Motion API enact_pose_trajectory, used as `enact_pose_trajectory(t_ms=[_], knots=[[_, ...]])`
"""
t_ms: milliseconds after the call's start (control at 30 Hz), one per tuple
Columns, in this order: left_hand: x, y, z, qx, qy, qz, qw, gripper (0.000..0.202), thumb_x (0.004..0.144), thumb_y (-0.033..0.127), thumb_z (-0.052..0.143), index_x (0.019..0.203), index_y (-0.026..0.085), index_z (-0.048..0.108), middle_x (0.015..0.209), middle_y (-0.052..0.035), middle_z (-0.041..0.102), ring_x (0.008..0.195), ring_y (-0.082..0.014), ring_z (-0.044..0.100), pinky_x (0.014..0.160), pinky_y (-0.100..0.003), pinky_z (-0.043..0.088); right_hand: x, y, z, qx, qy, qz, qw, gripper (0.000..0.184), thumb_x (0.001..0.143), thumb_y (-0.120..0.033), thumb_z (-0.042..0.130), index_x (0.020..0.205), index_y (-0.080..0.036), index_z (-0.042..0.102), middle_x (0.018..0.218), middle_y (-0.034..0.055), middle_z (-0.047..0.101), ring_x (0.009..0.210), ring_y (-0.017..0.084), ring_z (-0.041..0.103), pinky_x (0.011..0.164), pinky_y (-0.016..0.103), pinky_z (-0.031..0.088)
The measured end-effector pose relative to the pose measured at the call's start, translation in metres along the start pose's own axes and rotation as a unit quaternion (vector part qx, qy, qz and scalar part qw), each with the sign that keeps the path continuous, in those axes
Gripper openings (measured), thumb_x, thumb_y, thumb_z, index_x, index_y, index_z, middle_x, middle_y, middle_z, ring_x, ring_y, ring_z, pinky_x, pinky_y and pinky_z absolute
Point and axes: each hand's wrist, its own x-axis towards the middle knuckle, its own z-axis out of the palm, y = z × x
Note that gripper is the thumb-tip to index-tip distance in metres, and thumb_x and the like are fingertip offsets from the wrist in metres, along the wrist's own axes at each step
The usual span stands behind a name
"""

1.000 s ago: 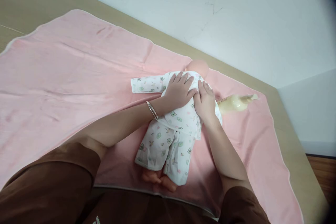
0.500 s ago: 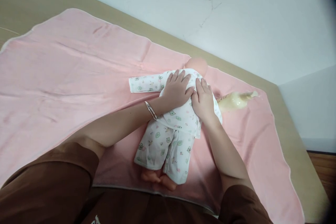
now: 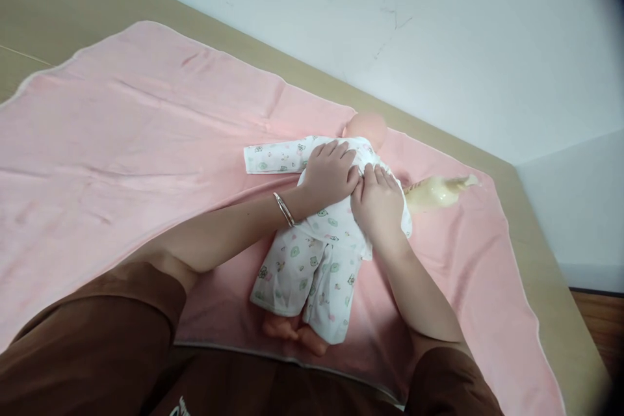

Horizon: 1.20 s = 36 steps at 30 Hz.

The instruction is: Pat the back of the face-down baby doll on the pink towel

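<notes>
My left grip (image 3: pixel 327 172) and right grip (image 3: pixel 377 201) lie loosely open, grasping nothing, on a doll (image 3: pixel 324 234) whose shirt (image 3: pixel 336 221) beneath them looks soft, its sides likely the surest hold.

Tan desk (image 3: pixel 63 3) set along a wall (image 3: pixel 463 65), overlaid by 1 creased pink blanket (image 3: pixel 121 123); on the blanket lie 1 clothed doll (image 3: pixel 335 229) and 1 pale-yellow, bottle-shaped object (image 3: pixel 437 192).

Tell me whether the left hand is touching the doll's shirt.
Touching. The head view shows the left hand resting on the shirt, its fingers against the cloth, with no gap visible.
</notes>
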Motion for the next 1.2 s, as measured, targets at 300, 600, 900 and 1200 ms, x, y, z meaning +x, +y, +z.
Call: enact_pose_trajectory(t_ms=[300, 600, 900, 1200], knots=[[0.008, -0.005, 0.009, -0.056, -0.079, -0.073, 0.993, 0.053, 0.097, 0.035, 0.048, 0.144, 0.010, 0.049, 0.153, -0.0151, 0.048, 0.148, -0.0364, 0.034, 0.124, -0.054, 0.024, 0.019, 0.030, 0.019, 0.118, -0.057, 0.004, 0.991, 0.059, 0.097, -0.032, 0.037, 0.155, -0.017, 0.033, 0.164, 0.0175, 0.030, 0.155, 0.032, 0.022, 0.121, 0.066, 0.021], [0.006, -0.009, 0.006, -0.125, -0.034, -0.062, 0.990, 0.060, 0.104, 0.044, 0.024, 0.154, 0.010, 0.026, 0.157, -0.0189, 0.041, 0.146, -0.0290, 0.039, 0.121, -0.049, 0.027, 0.005, 0.006, 0.006, 0.108, 0.030, -0.019, 0.994, 0.058, 0.097, -0.033, 0.041, 0.153, -0.018, 0.036, 0.167, 0.0164, 0.024, 0.157, 0.031, 0.013, 0.122, 0.065, 0.018], [0.005, -0.010, 0.005, -0.146, -0.019, -0.061, 0.987, 0.060, 0.105, 0.047, 0.015, 0.151, 0.014, 0.032, 0.153, -0.0175, 0.047, 0.142, -0.0271, 0.042, 0.120, -0.049, 0.028, 0.006, 0.008, 0.008, 0.134, -0.008, -0.022, 0.991, 0.058, 0.097, -0.034, 0.041, 0.154, -0.024, 0.033, 0.169, 0.0131, 0.016, 0.158, 0.032, 0.009, 0.120, 0.068, 0.021], [0.006, -0.011, 0.007, -0.132, -0.026, -0.067, 0.989, 0.061, 0.104, 0.046, 0.014, 0.149, 0.011, 0.037, 0.149, -0.0177, 0.051, 0.142, -0.0275, 0.042, 0.121, -0.049, 0.027, 0.007, 0.011, 0.007, 0.147, -0.069, -0.038, 0.986, 0.058, 0.098, -0.038, 0.041, 0.154, -0.025, 0.033, 0.169, 0.0122, 0.019, 0.157, 0.033, 0.010, 0.120, 0.068, 0.021]])
